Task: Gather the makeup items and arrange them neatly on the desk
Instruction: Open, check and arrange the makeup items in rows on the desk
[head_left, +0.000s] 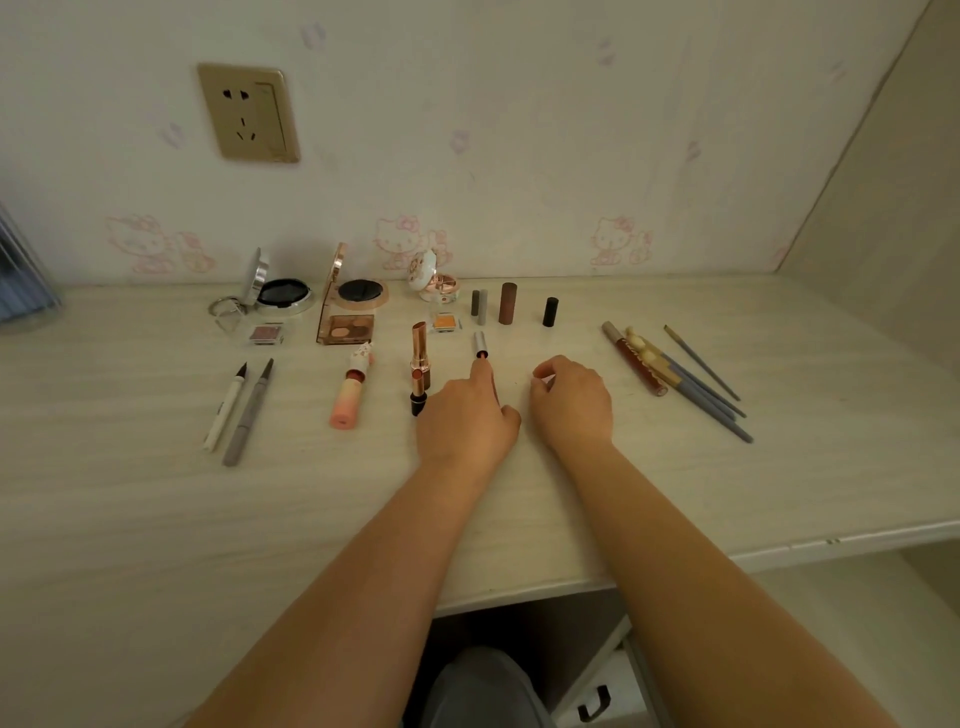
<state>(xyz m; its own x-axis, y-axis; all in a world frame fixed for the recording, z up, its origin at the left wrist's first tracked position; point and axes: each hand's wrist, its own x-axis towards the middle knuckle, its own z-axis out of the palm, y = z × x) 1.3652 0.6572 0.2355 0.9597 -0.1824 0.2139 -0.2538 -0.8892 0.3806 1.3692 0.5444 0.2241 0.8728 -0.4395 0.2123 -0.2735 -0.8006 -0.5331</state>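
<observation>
View: a single head-worn, wide-angle camera; no second view shares the scene.
Position: above the near edge of the worktop (156, 519), at the person's head.
Direction: forward and downward, toward the wall (519, 130) behind the worktop.
Nearness: close; both forearms enter from the bottom edge, the hands lying mid-frame.
Distortion: straight edges bow toward the frame's borders.

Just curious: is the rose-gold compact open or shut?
Open: the rose-gold compact has its lid raised upright, baring the dark puff inside.
</observation>
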